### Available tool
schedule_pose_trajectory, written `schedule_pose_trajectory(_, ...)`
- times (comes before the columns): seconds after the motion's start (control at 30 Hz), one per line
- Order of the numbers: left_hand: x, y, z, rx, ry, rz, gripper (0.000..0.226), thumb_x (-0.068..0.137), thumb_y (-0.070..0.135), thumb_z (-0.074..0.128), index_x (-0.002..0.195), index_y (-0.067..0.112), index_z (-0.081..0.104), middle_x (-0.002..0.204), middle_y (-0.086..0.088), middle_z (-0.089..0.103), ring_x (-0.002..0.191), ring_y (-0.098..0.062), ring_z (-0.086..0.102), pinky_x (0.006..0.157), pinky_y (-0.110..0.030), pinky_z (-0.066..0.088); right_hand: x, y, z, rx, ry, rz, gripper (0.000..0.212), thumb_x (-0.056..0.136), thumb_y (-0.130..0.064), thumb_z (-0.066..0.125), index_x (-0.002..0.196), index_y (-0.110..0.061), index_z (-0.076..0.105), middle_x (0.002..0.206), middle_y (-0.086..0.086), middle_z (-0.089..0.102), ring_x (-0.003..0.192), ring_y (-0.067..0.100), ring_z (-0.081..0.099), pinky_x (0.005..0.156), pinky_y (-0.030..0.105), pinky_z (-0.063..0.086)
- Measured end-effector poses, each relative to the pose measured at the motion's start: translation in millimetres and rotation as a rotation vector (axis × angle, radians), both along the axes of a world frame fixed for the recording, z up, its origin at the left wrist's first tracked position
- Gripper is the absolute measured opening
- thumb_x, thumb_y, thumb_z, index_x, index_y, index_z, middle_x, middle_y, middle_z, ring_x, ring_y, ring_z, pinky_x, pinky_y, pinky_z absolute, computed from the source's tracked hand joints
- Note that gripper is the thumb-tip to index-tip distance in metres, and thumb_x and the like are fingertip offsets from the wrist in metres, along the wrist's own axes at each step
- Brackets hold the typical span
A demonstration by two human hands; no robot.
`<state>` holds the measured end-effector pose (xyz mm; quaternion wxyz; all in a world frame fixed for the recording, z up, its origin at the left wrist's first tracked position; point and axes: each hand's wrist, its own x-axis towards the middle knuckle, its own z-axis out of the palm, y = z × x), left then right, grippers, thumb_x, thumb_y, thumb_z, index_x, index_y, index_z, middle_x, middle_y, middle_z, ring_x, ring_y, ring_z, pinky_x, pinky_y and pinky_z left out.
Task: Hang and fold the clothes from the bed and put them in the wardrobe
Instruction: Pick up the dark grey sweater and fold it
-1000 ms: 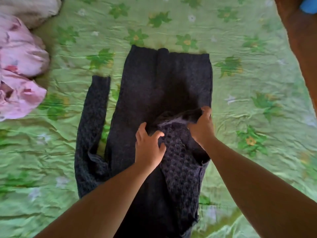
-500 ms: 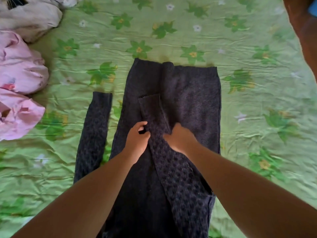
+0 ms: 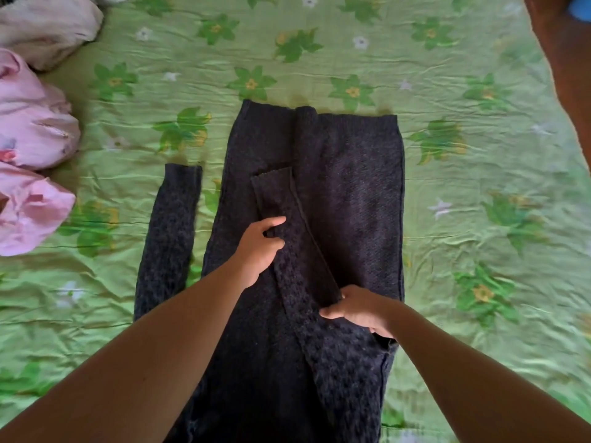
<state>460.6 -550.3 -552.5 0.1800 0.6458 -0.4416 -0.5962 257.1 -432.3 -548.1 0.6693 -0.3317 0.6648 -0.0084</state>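
A dark knitted sweater (image 3: 351, 193) lies flat on the green flowered bed sheet (image 3: 463, 219), hem toward the far side. Its right sleeve (image 3: 294, 251) is folded diagonally across the body. The other sleeve (image 3: 169, 238) lies straight along the sweater's left side. My left hand (image 3: 259, 251) pinches the left edge of the folded sleeve between thumb and fingers. Lower down, my right hand (image 3: 358, 310) grips the right edge of that same sleeve with curled fingers.
Pink garments (image 3: 32, 174) and a beige one (image 3: 44, 30) are heaped at the left edge of the bed. A brown wooden surface (image 3: 566, 75) rises at the top right corner.
The sleeve went from bunched near the sweater's middle to laid out straight over the body. My right hand slid down along it toward me; my left hand stays at its left edge.
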Motion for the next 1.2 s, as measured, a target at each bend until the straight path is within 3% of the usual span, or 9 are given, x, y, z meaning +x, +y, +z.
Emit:
schedule_pose_trajectory(0.13, -19, -9, 6, -0.102, -0.041, 0.078, 0.048, 0.091, -0.002, 0.059, 0.133, 0.022, 0.062, 0.111, 0.001, 0.059, 0.064, 0.001, 0.057, 0.051, -0.010, 0.045, -25, 15, -1, 0.218, -0.001, 0.014, 0.079, 0.086, -0.046, 0.076, 0.149, -0.016, 0.037, 0.156, 0.011, 0.034, 0.141, 0.038, 0.034, 0.101, 0.058, 0.037)
schedule_pose_trajectory(0.3, -62, -28, 32, -0.208, 0.073, 0.023, 0.042, 0.087, -0.003, 0.059, 0.115, 0.024, 0.073, 0.088, 0.009, 0.064, 0.056, 0.005, 0.054, 0.051, -0.010, 0.042, -65, 39, 4, 0.357, -0.045, -0.087, 0.088, 0.088, -0.042, 0.076, 0.155, -0.016, 0.027, 0.166, 0.014, 0.015, 0.149, 0.042, 0.019, 0.112, 0.062, 0.025)
schedule_pose_trajectory(0.53, -107, -48, 36, -0.053, 0.139, -0.082, 0.039, 0.092, 0.014, 0.067, 0.129, 0.029, 0.065, 0.137, -0.002, 0.057, 0.117, -0.021, 0.060, 0.105, -0.044, 0.050, -82, 61, -4, 0.290, -0.128, -0.323, 0.052, 0.088, -0.037, 0.077, 0.132, -0.022, 0.055, 0.150, 0.007, 0.049, 0.137, 0.034, 0.044, 0.114, 0.062, 0.031)
schedule_pose_trajectory(0.7, -83, -16, 28, -0.043, 0.027, -0.178, 0.053, 0.094, 0.017, 0.067, 0.143, 0.029, 0.051, 0.146, -0.004, 0.049, 0.128, -0.019, 0.054, 0.105, -0.036, 0.047, -69, 66, -13, 0.174, 0.018, -0.251, 0.060, 0.082, -0.048, 0.079, 0.133, -0.026, 0.055, 0.136, 0.000, 0.055, 0.121, 0.025, 0.048, 0.095, 0.048, 0.037)
schedule_pose_trajectory(0.8, -59, 8, 27, -0.084, 0.012, -0.175, 0.051, 0.095, 0.015, 0.063, 0.143, 0.026, 0.052, 0.147, -0.004, 0.047, 0.126, -0.016, 0.054, 0.087, -0.020, 0.050, -64, 67, -9, 0.147, 0.079, -0.242, 0.063, 0.080, -0.055, 0.077, 0.130, -0.025, 0.053, 0.129, -0.001, 0.055, 0.114, 0.025, 0.051, 0.089, 0.045, 0.040)
schedule_pose_trajectory(0.87, -38, 26, 27, -0.115, -0.040, -0.186, 0.046, 0.096, 0.016, 0.062, 0.140, 0.026, 0.055, 0.144, -0.003, 0.049, 0.124, -0.013, 0.054, 0.074, -0.010, 0.048, -59, 65, -5, 0.004, 0.152, -0.224, 0.053, 0.084, -0.047, 0.077, 0.125, -0.020, 0.058, 0.116, 0.003, 0.064, 0.103, 0.025, 0.061, 0.080, 0.041, 0.050)
schedule_pose_trajectory(0.97, -1, 52, 27, -0.272, -0.227, -0.230, 0.041, 0.097, 0.017, 0.060, 0.138, 0.020, 0.057, 0.139, -0.003, 0.052, 0.125, -0.014, 0.054, 0.091, -0.022, 0.049, -52, 60, 7, -0.312, 0.408, -0.181, 0.047, 0.090, -0.034, 0.071, 0.128, -0.016, 0.049, 0.104, 0.010, 0.066, 0.086, 0.028, 0.064, 0.073, 0.040, 0.053)
schedule_pose_trajectory(1.1, 63, 82, 30, -0.420, -0.573, -0.270, 0.040, 0.096, 0.022, 0.061, 0.136, 0.018, 0.057, 0.137, -0.005, 0.053, 0.125, -0.020, 0.052, 0.102, -0.031, 0.040, -22, 51, 31, -0.516, 0.669, 0.144, 0.070, 0.090, -0.035, 0.062, 0.151, -0.026, 0.030, 0.142, 0.015, 0.044, 0.128, 0.040, 0.043, 0.102, 0.051, 0.045)
schedule_pose_trajectory(1.2, 111, 107, 33, -0.270, -0.826, -0.240, 0.047, 0.096, 0.033, 0.058, 0.142, 0.029, 0.048, 0.153, -0.006, 0.033, 0.143, -0.029, 0.028, 0.112, -0.052, 0.030, 25, 38, 45, -0.534, 0.634, 0.447, 0.061, 0.096, -0.042, 0.056, 0.152, -0.028, 0.035, 0.152, 0.008, 0.038, 0.139, 0.035, 0.033, 0.108, 0.053, 0.041)
